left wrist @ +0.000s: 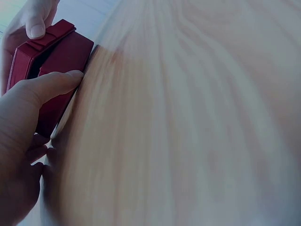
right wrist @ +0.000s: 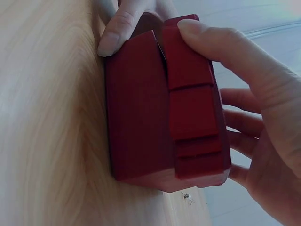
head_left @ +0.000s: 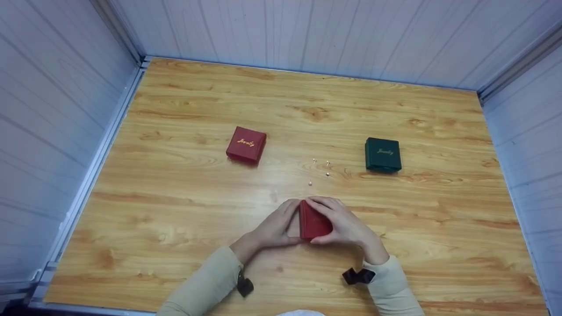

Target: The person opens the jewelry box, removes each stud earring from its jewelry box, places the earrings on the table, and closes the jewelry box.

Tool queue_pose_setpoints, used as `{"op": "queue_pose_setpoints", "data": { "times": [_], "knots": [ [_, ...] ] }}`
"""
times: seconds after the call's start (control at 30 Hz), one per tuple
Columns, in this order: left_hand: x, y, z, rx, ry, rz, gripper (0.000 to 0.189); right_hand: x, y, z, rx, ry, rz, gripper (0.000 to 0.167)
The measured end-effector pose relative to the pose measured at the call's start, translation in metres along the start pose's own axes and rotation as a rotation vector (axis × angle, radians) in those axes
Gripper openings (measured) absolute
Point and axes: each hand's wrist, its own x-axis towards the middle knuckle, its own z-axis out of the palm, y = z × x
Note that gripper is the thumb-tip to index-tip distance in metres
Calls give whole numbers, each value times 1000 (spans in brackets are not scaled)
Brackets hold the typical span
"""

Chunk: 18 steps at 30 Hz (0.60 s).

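Observation:
Both hands hold a small red jewelry box [head_left: 315, 223] near the front of the wooden table. My left hand [head_left: 273, 227] grips its lower part, the thumb [left wrist: 54, 87] pressed along the side. On the lid, my right hand [head_left: 349, 226] has its thumb [right wrist: 207, 37] at the front edge and its fingers round the far side. A narrow gap shows between lid and base in both wrist views, so the lid is slightly ajar. The inside of the box cannot be seen. Beyond the hands lie several tiny earring-like pieces, one of them a small stud [head_left: 310, 183].
A second red box [head_left: 246, 144] with gold "Jewelry" lettering sits closed at the back left. At the right stands a closed dark green box [head_left: 383, 154] with similar lettering. White panel walls [head_left: 281, 35] border the wooden table [head_left: 175, 245] at the back and sides.

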Motion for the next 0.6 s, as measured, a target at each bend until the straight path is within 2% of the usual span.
{"op": "queue_pose_setpoints", "data": {
  "times": [0.37,0.6],
  "knots": [
    [1,1,0,-24,13,-5,89,2,-1,1,-17,1,-4,87],
    [-1,2,0,-66,2,-38,96,3,-2,2,-28,-8,5,89]
  ]
}}
